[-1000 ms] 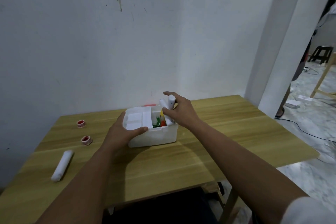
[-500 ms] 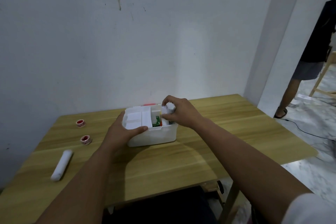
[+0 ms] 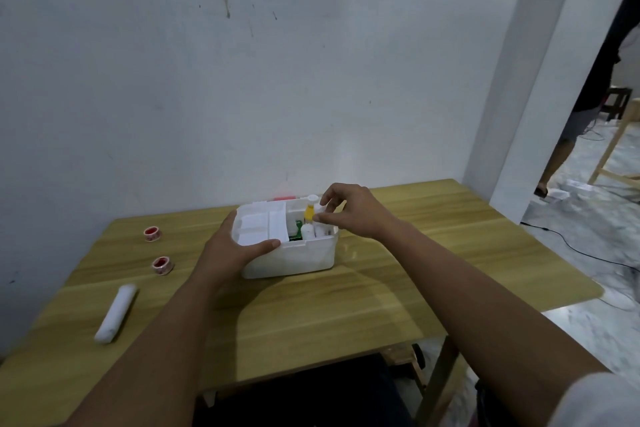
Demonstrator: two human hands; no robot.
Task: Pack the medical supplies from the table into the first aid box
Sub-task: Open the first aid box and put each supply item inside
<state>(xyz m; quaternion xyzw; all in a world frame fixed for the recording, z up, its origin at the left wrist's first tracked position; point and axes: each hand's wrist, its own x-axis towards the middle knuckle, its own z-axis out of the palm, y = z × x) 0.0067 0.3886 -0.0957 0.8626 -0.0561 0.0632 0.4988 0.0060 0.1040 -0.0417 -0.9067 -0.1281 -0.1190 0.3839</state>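
Note:
The white first aid box (image 3: 294,260) stands open at the middle of the wooden table (image 3: 398,288). My left hand (image 3: 228,250) grips its front left rim, thumb laid on the inner tray. My right hand (image 3: 353,215) hovers over the right compartment, fingertips pinched on the top of a white bandage roll (image 3: 320,211) standing inside. Beside that roll are a yellow bottle (image 3: 309,211) with a white cap, a small white bottle (image 3: 306,230) and a green pack (image 3: 295,234). On the table's left lie another white bandage roll (image 3: 116,312) and two red tape rolls (image 3: 152,234) (image 3: 162,265).
A white wall runs right behind the table. A white pillar (image 3: 540,80) stands at the right, and past it a person (image 3: 588,104) stands on the marble floor near a wooden frame (image 3: 613,149). A black cable (image 3: 581,253) trails on the floor.
My right hand has lowered the white bandage roll from above the box down into the right compartment. My left hand has stayed on the rim. The person at the right has shifted.

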